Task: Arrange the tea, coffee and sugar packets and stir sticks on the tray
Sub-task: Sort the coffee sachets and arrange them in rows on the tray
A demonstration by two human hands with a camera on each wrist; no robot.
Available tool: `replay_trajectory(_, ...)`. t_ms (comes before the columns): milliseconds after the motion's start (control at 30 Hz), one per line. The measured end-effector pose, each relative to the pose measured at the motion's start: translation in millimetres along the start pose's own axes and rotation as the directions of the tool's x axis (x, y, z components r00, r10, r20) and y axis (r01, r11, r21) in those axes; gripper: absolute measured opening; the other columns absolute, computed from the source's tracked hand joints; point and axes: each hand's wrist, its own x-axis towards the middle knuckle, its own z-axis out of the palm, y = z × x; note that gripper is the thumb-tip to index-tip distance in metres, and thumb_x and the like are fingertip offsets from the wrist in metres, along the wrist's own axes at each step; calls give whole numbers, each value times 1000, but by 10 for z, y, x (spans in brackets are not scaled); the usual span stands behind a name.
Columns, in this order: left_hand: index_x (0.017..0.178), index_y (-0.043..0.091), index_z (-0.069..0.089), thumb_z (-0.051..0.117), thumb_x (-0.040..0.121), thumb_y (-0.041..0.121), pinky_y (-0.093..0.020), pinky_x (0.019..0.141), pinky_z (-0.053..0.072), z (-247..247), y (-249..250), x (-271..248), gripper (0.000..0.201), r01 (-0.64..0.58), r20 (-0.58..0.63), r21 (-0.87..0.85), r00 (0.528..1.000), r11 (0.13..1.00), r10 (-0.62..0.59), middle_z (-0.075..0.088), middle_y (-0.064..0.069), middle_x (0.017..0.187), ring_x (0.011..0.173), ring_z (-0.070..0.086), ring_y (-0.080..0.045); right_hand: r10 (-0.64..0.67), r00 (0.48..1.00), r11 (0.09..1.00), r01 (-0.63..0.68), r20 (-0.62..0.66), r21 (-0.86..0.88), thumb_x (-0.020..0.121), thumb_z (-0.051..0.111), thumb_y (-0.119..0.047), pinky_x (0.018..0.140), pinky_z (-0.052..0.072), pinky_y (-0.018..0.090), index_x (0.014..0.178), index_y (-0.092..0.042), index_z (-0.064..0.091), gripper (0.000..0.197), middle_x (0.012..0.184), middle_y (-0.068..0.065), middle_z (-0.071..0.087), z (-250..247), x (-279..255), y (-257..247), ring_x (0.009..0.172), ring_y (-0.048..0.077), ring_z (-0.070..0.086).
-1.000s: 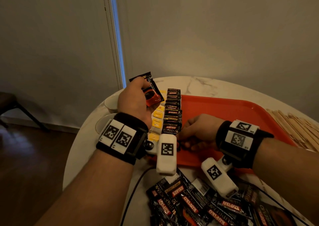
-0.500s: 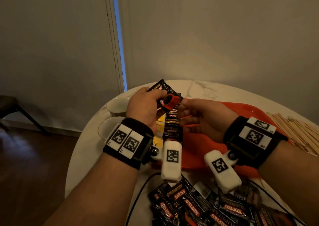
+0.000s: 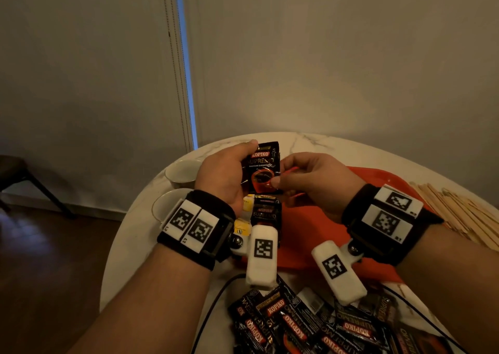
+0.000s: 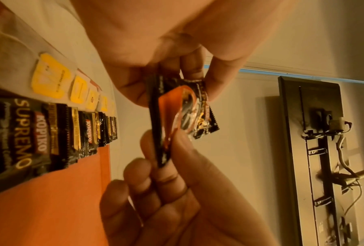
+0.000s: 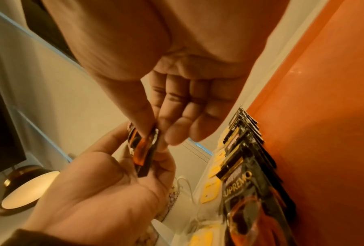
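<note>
Left hand (image 3: 225, 174) up above the tray's near-left part, grip closed around one black coffee packet (image 3: 264, 168), thumb over the top edge, label facing the head camera, packet roughly upright. Right hand (image 3: 314, 183) alongside, grip pinching the same packet at its lower right edge with thumb and forefinger; other fingers loosely curled. Packet clear of the tray, held in the air by both hands. Below the hands, on the red tray (image 3: 383, 180), a row of coffee packets (image 4: 57, 133) overlapping like shingles along the left side, and just beside it a row of tea bags with yellow tags (image 4: 50, 79); whether those lie on the tray or on the bench beside it unclear from the blurred wrist views. Loose heap of more coffee packets (image 3: 305, 326) on the marble bench (image 3: 127, 259) near the body, off the tray. Pile of wooden stir sticks (image 3: 459, 213) on the bench right of the tray. Two white cups (image 3: 181, 174) on the bench left of the tray. Black cable (image 3: 213, 307) running across the bench near the heap. Dark chair (image 3: 24, 175) on the floor far left.
</note>
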Motion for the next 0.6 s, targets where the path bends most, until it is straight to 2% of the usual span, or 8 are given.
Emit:
replay_trajectory(100,112,2,73,74,90,18,-59,89,59,24,9,-66,28,-16,-5,36,1000,999,17,76,-25,106,97,75,-42,-42,997,996,36,-63,-85,81,77,3,62,56,32,88,-8,69,15,78,10,70,26,-7,-85,70,20,65)
replay_trajectory(200,112,1,73,77,89,23,-64,93,56,43,27,-155,31,-11,-4,54,1000,999,11,76,-23,105,98,75,-42,25,996,999,-27,-81,-23,88,70,2,63,57,34,88,-4,69,6,63,8,64,24,-51,-139,60,19,62)
replay_trajectory(233,111,2,73,77,89,24,-62,94,56,38,22,-183,31,-18,3,62,1000,998,18,77,-20,102,97,75,-39,58,995,998,-58,-78,3,89,68,2,63,56,35,88,-4,69,6,58,5,62,6,-78,-138,57,18,62)
replay_trajectory(300,107,7,72,75,92,25,-49,91,59,-12,15,-231,23,-50,8,110,999,993,50,78,-8,94,91,75,-28,121,989,993,-121,-79,6,91,66,2,61,56,34,85,-4,68,8,54,2,62,-36,-139,-100,57,18,62)
replay_trajectory(400,100,14,70,71,95,24,-37,87,57,-127,41,-355,12,-60,-32,148,997,987,66,70,-2,94,92,66,-20,257,963,966,-259,-76,-17,91,69,-1,59,58,33,86,-4,71,6,69,7,69,-81,-242,39,65,21,67)
replay_trajectory(467,100,13,69,69,96,19,-37,89,56,-196,53,-447,7,-52,-40,159,997,986,59,66,-4,97,93,65,-20,336,939,938,-341,-69,-63,90,71,-3,70,62,37,92,-3,74,3,81,12,75,-76,-298,137,72,22,71)
replay_trajectory(500,100,13,69,68,96,18,-36,85,56,-223,49,-491,6,-47,-32,176,998,983,54,67,-4,97,92,65,-19,369,927,924,-374,-68,-81,89,73,-3,78,62,41,92,-2,75,4,83,13,77,-70,-311,180,74,23,72)
replay_trajectory(600,103,12,69,67,95,17,-31,77,53,-281,4,-610,10,-43,6,247,999,968,43,71,-1,94,94,67,-17,465,885,884,-466,-28,-50,85,74,2,86,62,45,88,-2,74,4,77,14,76,-13,-335,245,72,26,72)
